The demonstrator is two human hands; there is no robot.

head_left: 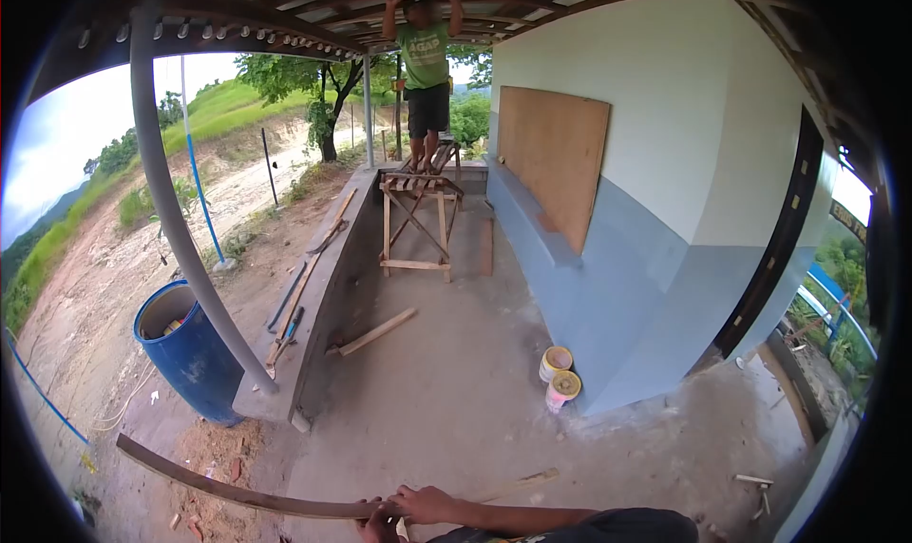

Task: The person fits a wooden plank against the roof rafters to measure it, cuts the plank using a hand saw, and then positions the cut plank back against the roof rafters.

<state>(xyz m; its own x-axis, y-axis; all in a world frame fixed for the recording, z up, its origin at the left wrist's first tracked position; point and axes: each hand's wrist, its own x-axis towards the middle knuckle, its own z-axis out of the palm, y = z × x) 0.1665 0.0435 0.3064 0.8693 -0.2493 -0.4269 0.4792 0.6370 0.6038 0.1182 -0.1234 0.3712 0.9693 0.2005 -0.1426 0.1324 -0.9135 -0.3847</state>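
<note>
A long wooden strip (237, 497) reaches from the lower left to my hands at the bottom of the view. My left hand (380, 524) is closed around its near end, fingers partly hidden. Right beside it, my right hand (425, 504) is closed at the same end of the strip, its forearm coming in from the right. Beyond my right hand a paler wood piece (518, 486) sticks out to the right; whether it lies on the floor or is held, I cannot tell.
A person (425, 58) stands on a wooden trestle (418, 187), arms raised to the roof beams. A low wall (328, 286) carries wood strips and tools. Near it are a blue barrel (190, 362), a grey post (176, 201) and a loose board (378, 332). Paint buckets (563, 388) stand by the blue-white wall.
</note>
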